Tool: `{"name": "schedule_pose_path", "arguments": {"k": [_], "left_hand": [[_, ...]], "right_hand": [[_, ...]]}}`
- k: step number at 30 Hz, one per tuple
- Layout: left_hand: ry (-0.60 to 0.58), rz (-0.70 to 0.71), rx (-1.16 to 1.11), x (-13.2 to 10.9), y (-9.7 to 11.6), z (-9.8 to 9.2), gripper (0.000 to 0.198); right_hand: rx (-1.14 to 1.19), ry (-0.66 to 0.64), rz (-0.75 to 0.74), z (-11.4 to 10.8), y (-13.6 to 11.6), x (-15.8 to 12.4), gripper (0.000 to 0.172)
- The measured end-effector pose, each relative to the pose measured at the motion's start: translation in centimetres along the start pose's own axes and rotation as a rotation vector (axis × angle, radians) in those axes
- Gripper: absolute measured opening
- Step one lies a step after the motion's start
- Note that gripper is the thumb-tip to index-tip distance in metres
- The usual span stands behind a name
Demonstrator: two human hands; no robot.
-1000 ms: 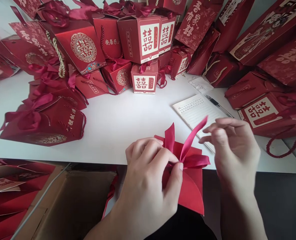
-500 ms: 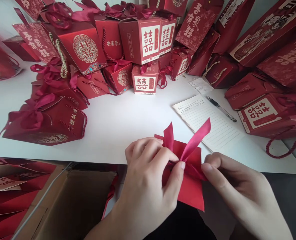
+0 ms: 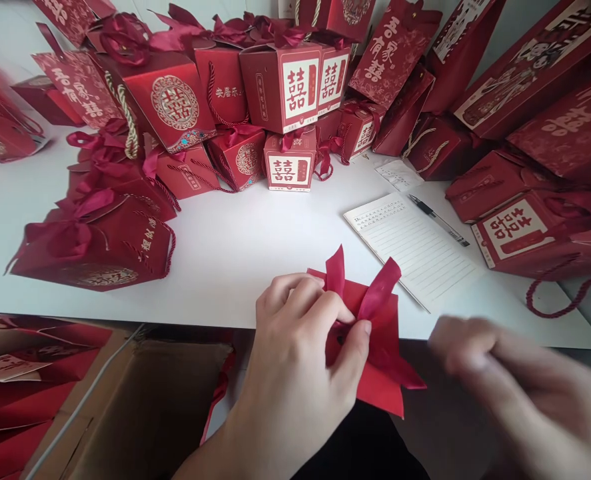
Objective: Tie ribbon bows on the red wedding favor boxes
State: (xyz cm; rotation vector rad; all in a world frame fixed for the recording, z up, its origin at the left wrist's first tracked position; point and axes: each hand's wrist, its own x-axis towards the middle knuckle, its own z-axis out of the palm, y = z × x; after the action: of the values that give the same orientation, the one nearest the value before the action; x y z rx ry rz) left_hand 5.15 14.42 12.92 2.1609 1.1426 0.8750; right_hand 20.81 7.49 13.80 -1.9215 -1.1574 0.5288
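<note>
Thumb and forefinger of my left hand [image 3: 305, 340] pinch a crimson ribbon [image 3: 378, 290] where it crosses at the top of a red paper box [image 3: 382, 393]. Two ribbon ends stand up from the pinch, and another tail lies over the box's right edge, loose. The ribbon's crossing is partly hidden by my fingers. To the right of the box and apart from it is my right hand [image 3: 515, 380], smeared by motion. Its fingers look curled against the thumb, with nothing visible in them.
Decorated red gift boxes [image 3: 175, 103] with bows and cord handles are stacked along the back; more red boxes [image 3: 520, 230] stand at the right. A lined notepad [image 3: 415, 260] and a pen [image 3: 438, 220] lie on the white table [image 3: 215, 253]. A cardboard carton [image 3: 145, 413] is below left.
My right hand has let go of the ribbon tail and moved away to the right. The tail has dropped over the box's edge. My left hand keeps its pinch.
</note>
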Motion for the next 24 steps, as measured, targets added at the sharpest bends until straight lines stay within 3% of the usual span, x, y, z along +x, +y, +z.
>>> {"name": "schedule_pose_path", "arguments": {"k": [2,4,6,9,12,19,24], "left_hand": [[-0.007,-0.002,0.006,0.0,0.0,0.0,0.014],[-0.018,-0.001,0.012,0.0,0.0,0.0,0.014],[-0.024,0.003,0.013,0.0,0.0,0.0,0.014],[-0.024,0.005,0.013,0.1,0.0,-0.1,0.014],[-0.035,0.007,0.015,0.1,-0.1,-0.1,0.014],[-0.028,0.039,-0.006,-0.2,-0.2,0.0,0.017],[-0.029,0.039,-0.005,0.0,-0.2,0.0,0.017]], "right_hand": [[-0.025,0.163,-0.076,0.3,-0.5,2.2,0.034],[-0.014,0.101,-0.226,1.0,-1.1,4.9,0.027],[0.008,-0.133,-0.300,2.1,-1.5,7.5,0.030],[0.125,-0.521,-0.276,3.8,-2.0,10.1,0.035],[0.256,-0.738,-0.202,5.0,-2.1,11.1,0.033],[0.313,-0.686,-0.053,5.5,-2.3,11.3,0.030],[0.250,-0.599,-0.109,5.8,-2.1,11.5,0.034]]}}
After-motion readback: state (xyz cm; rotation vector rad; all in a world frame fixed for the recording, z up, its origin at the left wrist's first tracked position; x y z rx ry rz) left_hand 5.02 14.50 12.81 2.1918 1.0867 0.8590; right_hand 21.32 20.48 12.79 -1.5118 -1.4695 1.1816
